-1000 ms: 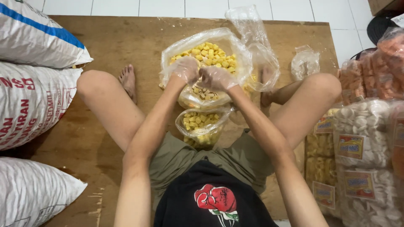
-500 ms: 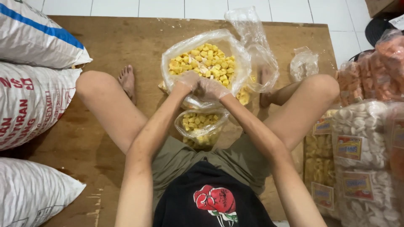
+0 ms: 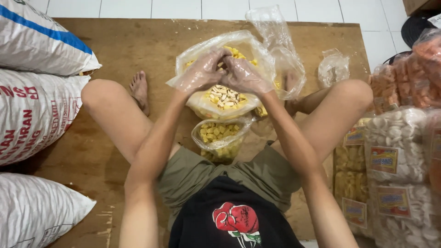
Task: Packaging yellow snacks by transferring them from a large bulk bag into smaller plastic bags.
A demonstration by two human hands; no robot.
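Both hands wear thin clear plastic gloves and meet over the big bag of yellow snack pieces (image 3: 239,46) on the wooden board (image 3: 138,50). The left hand (image 3: 202,69) and right hand (image 3: 243,74) each have a grip curled together inside that bag's mouth, fingertips touching. Just nearer the person than the big bag, a small filled bag (image 3: 219,137) stands open between the knees.

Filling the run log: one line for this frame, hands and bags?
left hand: gloved, over large snack bag | right hand: gloved, touching left | small filled bag: between legs | sacks: left side
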